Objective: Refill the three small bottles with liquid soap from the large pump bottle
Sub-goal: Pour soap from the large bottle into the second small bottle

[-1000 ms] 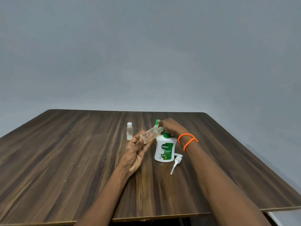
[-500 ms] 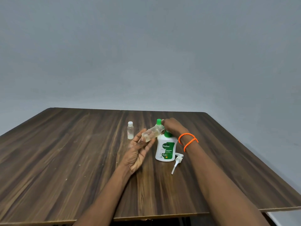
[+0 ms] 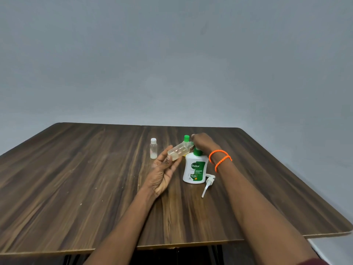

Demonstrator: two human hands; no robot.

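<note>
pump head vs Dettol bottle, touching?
Apart. Head view shows bare wood between the pump head, lying on the table, and the Dettol bottle.

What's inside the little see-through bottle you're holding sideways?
A little pale liquid shows through the tilted clear bottle. Its mouth is covered by the right hand, so whether it is capped cannot be seen.
</note>
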